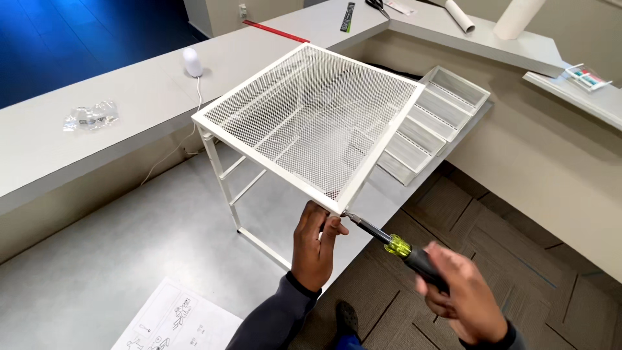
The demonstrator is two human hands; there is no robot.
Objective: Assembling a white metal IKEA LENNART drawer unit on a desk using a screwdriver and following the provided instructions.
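A white metal frame with a mesh top stands on a grey desk. My left hand grips the frame's near corner from below. My right hand holds a screwdriver with a black and yellow handle. Its tip sits against the near corner of the frame, right beside my left fingers. The right hand is blurred.
White mesh trays lie stacked behind the frame. An instruction sheet lies at the desk's front. A plastic bag, a small white device with a cable, a red ruler and paper rolls rest on the raised counter. Carpet floor lies to the right.
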